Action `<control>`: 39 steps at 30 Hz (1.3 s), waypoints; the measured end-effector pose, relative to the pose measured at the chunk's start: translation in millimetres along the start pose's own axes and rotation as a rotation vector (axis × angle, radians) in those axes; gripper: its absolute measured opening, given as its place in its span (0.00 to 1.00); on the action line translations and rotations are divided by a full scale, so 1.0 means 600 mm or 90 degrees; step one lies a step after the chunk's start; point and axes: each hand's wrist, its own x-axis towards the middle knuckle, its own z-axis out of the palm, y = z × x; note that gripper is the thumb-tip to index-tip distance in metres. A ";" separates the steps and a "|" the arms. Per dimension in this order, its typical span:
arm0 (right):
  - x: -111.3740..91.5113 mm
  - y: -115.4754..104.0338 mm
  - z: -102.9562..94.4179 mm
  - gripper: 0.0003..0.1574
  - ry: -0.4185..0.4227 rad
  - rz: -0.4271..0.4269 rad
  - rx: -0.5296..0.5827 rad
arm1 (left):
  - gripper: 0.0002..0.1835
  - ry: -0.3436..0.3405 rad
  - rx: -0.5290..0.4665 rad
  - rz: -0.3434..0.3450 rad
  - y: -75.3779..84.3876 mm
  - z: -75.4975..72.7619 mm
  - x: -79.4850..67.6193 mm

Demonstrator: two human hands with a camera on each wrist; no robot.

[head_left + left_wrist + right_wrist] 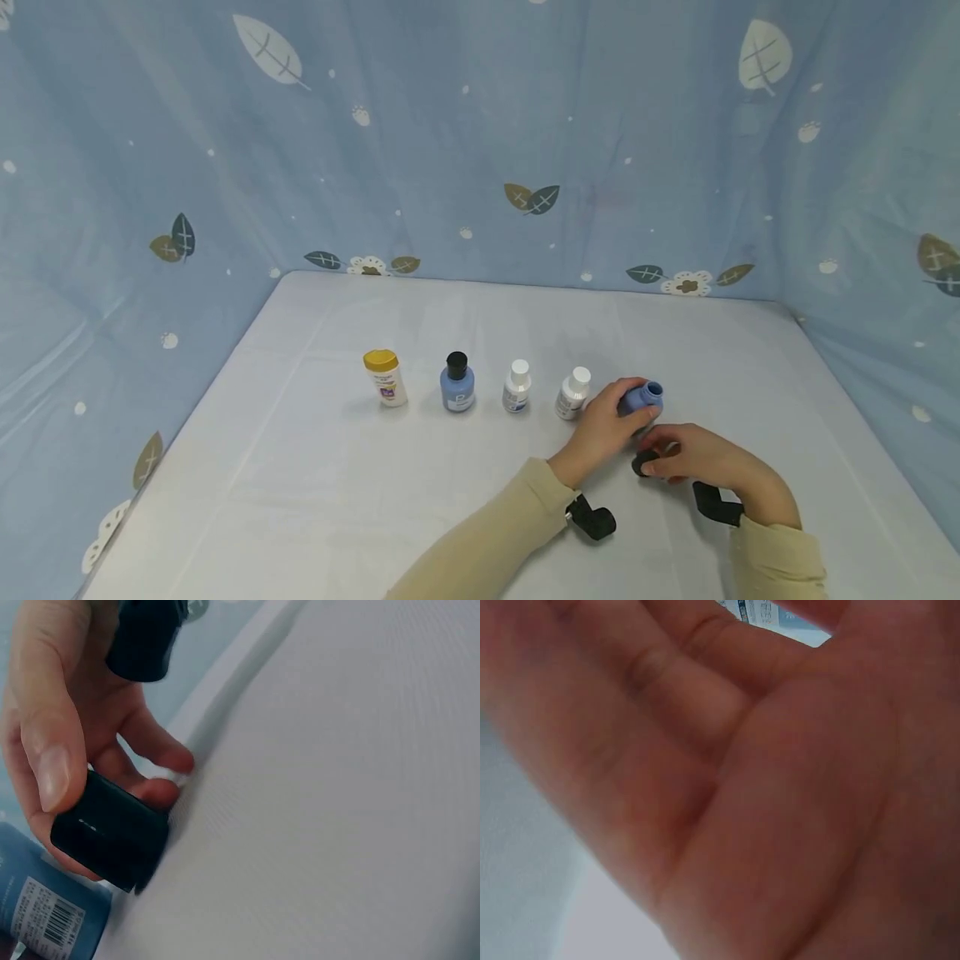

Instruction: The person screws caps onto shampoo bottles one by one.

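Observation:
My left hand (pixel 606 425) grips a blue bottle (pixel 636 400), tilted, its uncapped mouth facing up and to the right. Just in front of it, my right hand (pixel 701 457) pinches a black cap (pixel 643 463) between thumb and fingers, apart from the bottle. The left wrist view shows the black cap (pixel 109 832) close up in the right hand's fingers, low over the white surface, beside the blue bottle's barcode label (pixel 49 919). Palm and fingers of the right hand (pixel 727 772) fill most of the right wrist view, hiding the cap there.
Left of my hands stand two white bottles (pixel 573 393) with white caps, a blue bottle (pixel 457 390) with a black cap, and a white bottle (pixel 388 387) with a yellow cap. They stand on a white table (pixel 315 500) before a blue patterned curtain (pixel 450 142).

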 end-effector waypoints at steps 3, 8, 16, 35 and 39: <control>-0.003 0.001 -0.005 0.21 0.005 0.009 0.007 | 0.24 0.000 0.004 0.002 -0.001 0.001 0.001; -0.005 -0.005 -0.010 0.20 0.014 0.022 0.002 | 0.24 -0.010 0.012 0.012 -0.003 -0.001 0.002; -0.021 -0.011 -0.025 0.23 0.058 0.059 -0.001 | 0.25 -0.011 0.018 0.024 -0.005 0.002 0.002; -0.031 -0.038 -0.057 0.32 0.432 0.036 -0.179 | 0.23 -0.016 0.035 0.033 -0.004 0.001 0.003; -0.020 -0.035 -0.049 0.28 0.518 0.013 -0.161 | 0.22 -0.012 0.047 0.031 0.001 0.002 0.002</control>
